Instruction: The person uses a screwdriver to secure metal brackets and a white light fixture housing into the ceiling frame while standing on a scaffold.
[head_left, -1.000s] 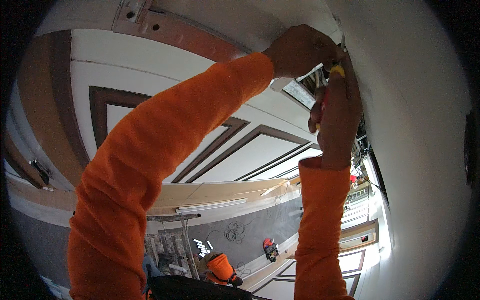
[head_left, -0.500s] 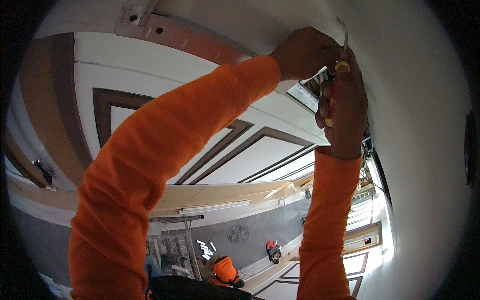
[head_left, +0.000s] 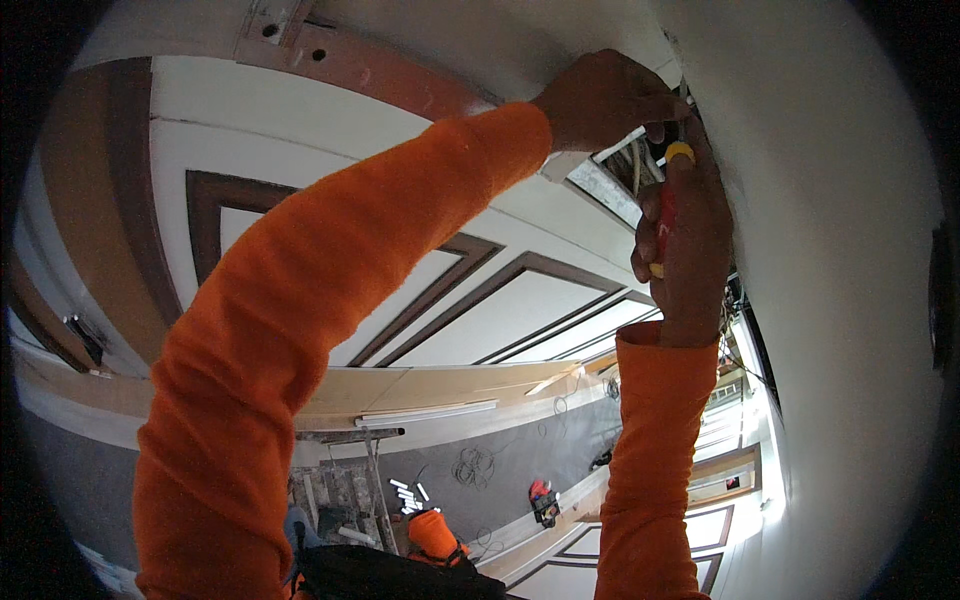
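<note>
Overhead, both my hands work beside an opening (head_left: 632,165) with cables inside, at the edge of a smooth pale panel (head_left: 840,260). My right hand (head_left: 703,225) is wrapped round a red-and-yellow-handled tool (head_left: 666,215), likely a screwdriver, its shaft pointing up. A yellow collar shows by the thumb; the tip is hard to make out. My left hand (head_left: 603,105) is closed, with its fingertips pinched together near the tool's upper end. Whatever those fingers grip is hidden. Orange sleeves cover both my arms.
A reddish beam (head_left: 390,75) with holes runs left of my hands. Far below are a scaffold frame (head_left: 372,480), white tubes (head_left: 408,495), coiled cable (head_left: 473,467) and a red-and-black object (head_left: 543,500). Another person in orange (head_left: 435,535) is down there.
My right hand has drawn down slightly with the tool, away from my left fingertips. More of the opening and its cables shows between my hands. The person below has shifted a little.
</note>
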